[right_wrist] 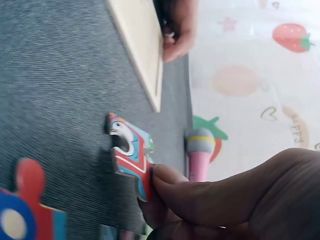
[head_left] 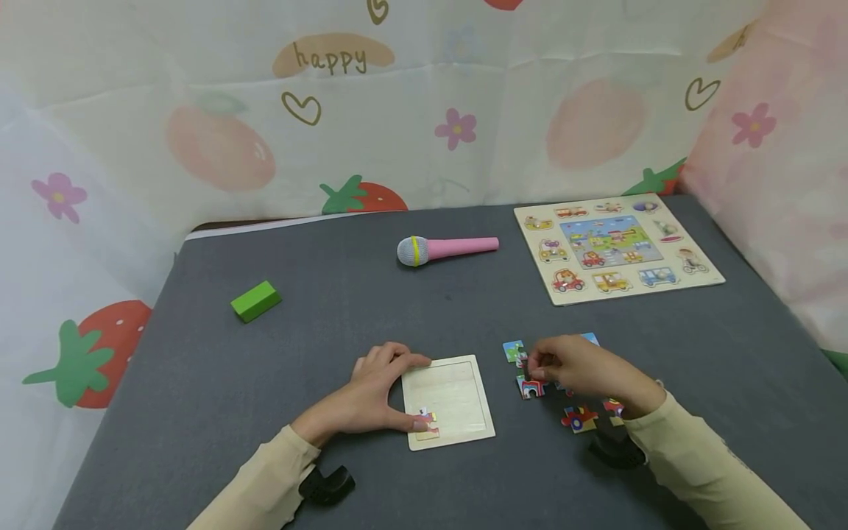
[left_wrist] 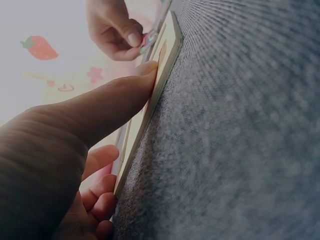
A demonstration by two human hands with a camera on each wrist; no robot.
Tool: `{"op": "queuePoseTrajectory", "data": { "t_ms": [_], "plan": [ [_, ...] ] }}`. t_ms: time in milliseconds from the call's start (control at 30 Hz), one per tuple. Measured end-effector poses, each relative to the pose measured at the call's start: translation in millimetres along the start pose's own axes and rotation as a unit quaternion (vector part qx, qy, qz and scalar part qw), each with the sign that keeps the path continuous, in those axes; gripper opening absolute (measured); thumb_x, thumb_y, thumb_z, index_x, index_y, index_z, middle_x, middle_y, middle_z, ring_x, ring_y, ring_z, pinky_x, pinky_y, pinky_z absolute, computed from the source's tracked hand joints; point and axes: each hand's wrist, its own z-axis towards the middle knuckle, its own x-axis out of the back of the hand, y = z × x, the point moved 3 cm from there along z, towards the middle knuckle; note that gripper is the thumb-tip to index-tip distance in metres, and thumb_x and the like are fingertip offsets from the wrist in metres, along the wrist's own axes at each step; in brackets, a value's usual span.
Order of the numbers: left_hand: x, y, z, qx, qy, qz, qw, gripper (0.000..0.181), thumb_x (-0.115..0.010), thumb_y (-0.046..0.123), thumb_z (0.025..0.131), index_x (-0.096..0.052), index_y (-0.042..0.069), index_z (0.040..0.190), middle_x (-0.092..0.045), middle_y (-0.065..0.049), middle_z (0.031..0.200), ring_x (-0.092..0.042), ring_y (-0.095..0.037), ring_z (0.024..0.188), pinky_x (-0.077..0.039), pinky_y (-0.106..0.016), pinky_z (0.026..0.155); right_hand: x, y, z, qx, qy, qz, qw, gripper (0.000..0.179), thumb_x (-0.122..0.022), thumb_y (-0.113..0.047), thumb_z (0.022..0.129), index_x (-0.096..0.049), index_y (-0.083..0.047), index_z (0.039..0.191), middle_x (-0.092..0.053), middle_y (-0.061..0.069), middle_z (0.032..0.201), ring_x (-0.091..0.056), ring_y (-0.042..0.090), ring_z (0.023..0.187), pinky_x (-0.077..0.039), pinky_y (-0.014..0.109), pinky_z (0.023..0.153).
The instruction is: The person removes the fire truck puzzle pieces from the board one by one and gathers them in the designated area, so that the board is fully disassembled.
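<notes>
My left hand (head_left: 377,397) lies at the left side of a shallow square wooden puzzle tray (head_left: 453,397). Its straight thumb presses at a small puzzle piece (head_left: 428,433) in the tray's near left corner, and its other fingers touch the far left corner. To the right of the tray, my right hand (head_left: 586,364) pinches a red and blue puzzle piece (right_wrist: 131,155) between thumb and fingers. That piece tilts above the cloth in the right wrist view. Several loose pieces lie around this hand, including a green one (head_left: 512,350) and a red one with a wheel (head_left: 580,419); the hand partly hides others.
A pink toy microphone (head_left: 457,249) lies beyond the tray. At the back right is a large wooden puzzle board (head_left: 539,254) with vehicle pictures. A green block (head_left: 256,302) sits on the left of the dark table (head_left: 199,412). Printed curtains stand behind and at both sides.
</notes>
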Motion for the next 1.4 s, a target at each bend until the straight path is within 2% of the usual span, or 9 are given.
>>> {"op": "queuePoseTrajectory", "data": {
  "t_ms": [200, 333, 500, 667, 800, 967, 1167, 1233, 1400],
  "plan": [
    [0.0, 0.6, -1.1, -0.001, -0.005, 0.0, 1.0, 0.078, -0.078, 0.058, 0.069, -0.049, 0.029, 0.136, -0.041, 0.003, 0.124, -0.033, -0.017, 0.118, -0.025, -0.041, 0.09, -4, 2, 0.5, 0.015, 0.012, -0.009, 0.9998, 0.008, -0.061, -0.008, 0.092, -0.063, -0.008, 0.085, -0.062, -0.003, 0.077, -0.048, 0.006, 0.062, -0.04, 0.024, 0.057],
    [0.0, 0.6, -1.1, -0.001, -0.005, 0.002, 1.0, 0.078, -0.078, 0.057, 0.069, -0.049, 0.029, 0.136, -0.041, 0.003, 0.125, -0.033, -0.017, 0.119, -0.025, -0.041, 0.091, -5, 2, 0.1, 0.01, 0.015, -0.01, 0.9998, 0.007, -0.062, -0.008, 0.092, -0.063, -0.008, 0.085, -0.062, -0.002, 0.076, -0.049, 0.006, 0.06, -0.042, 0.024, 0.055],
    [0.2, 0.4, -1.0, -0.001, -0.005, 0.005, 1.0, 0.078, -0.078, 0.058, 0.069, -0.049, 0.029, 0.136, -0.041, 0.003, 0.125, -0.033, -0.017, 0.119, -0.025, -0.041, 0.091, -2, 3, -1.0, 0.003, 0.022, -0.022, 0.9995, 0.006, -0.061, -0.007, 0.093, -0.064, -0.007, 0.088, -0.063, -0.002, 0.078, -0.051, 0.007, 0.064, -0.043, 0.025, 0.059],
    [-0.1, -1.2, -0.6, -0.002, -0.003, 0.008, 1.0, 0.078, -0.076, 0.06, 0.07, -0.048, 0.03, 0.136, -0.041, 0.003, 0.125, -0.033, -0.017, 0.119, -0.026, -0.041, 0.09, 5, -1, -1.1, -0.01, 0.052, -0.039, 0.9979, 0.005, -0.06, -0.01, 0.094, -0.065, -0.008, 0.092, -0.063, 0.0, 0.08, -0.05, 0.01, 0.065, -0.043, 0.027, 0.059],
    [0.1, -1.8, -0.6, -0.001, -0.004, 0.009, 1.0, 0.078, -0.076, 0.06, 0.07, -0.048, 0.03, 0.136, -0.041, 0.003, 0.126, -0.033, -0.017, 0.119, -0.026, -0.042, 0.091, 6, -11, 1.4, 0.002, 0.073, -0.025, 0.997, 0.006, -0.06, -0.013, 0.094, -0.064, -0.008, 0.093, -0.062, 0.002, 0.08, -0.049, 0.01, 0.06, -0.043, 0.027, 0.054],
    [0.3, -2.1, -0.2, -0.001, -0.004, 0.007, 1.0, 0.078, -0.076, 0.06, 0.07, -0.047, 0.03, 0.136, -0.041, 0.002, 0.126, -0.034, -0.018, 0.119, -0.026, -0.043, 0.09, -12, -34, 8.2, 0.048, 0.06, -0.007, 0.997, 0.003, -0.063, -0.012, 0.092, -0.064, -0.01, 0.09, -0.062, 0.0, 0.076, -0.049, 0.006, 0.058, -0.043, 0.025, 0.052],
    [0.3, -0.6, 0.2, 0.001, -0.005, 0.008, 1.0, 0.077, -0.076, 0.06, 0.07, -0.048, 0.029, 0.136, -0.041, 0.002, 0.126, -0.034, -0.018, 0.119, -0.026, -0.042, 0.09, -50, -65, 22.9, 0.099, 0.017, -0.035, 0.9943, 0.01, -0.07, -0.01, 0.087, -0.062, -0.009, 0.094, -0.057, -0.006, 0.075, -0.048, 0.003, 0.062, -0.042, 0.022, 0.059],
    [0.2, -0.8, 0.0, 0.0, -0.004, 0.007, 1.0, 0.077, -0.076, 0.059, 0.071, -0.048, 0.029, 0.136, -0.041, 0.002, 0.127, -0.034, -0.018, 0.118, -0.026, -0.041, 0.089, -62, -72, 27.2, 0.103, 0.007, -0.043, 0.9937, 0.017, -0.072, -0.011, 0.085, -0.061, -0.008, 0.098, -0.056, -0.005, 0.077, -0.048, 0.004, 0.064, -0.042, 0.022, 0.061],
    [-0.4, -1.5, -0.8, -0.005, -0.001, 0.005, 1.0, 0.078, -0.077, 0.057, 0.071, -0.048, 0.027, 0.137, -0.04, 0.001, 0.128, -0.035, -0.018, 0.116, -0.026, -0.04, 0.088, -83, -81, 33.7, 0.083, 0.002, -0.055, 0.995, 0.028, -0.076, -0.018, 0.082, -0.059, -0.011, 0.104, -0.054, -0.006, 0.082, -0.048, 0.005, 0.068, -0.042, 0.023, 0.064]
  ]
}}
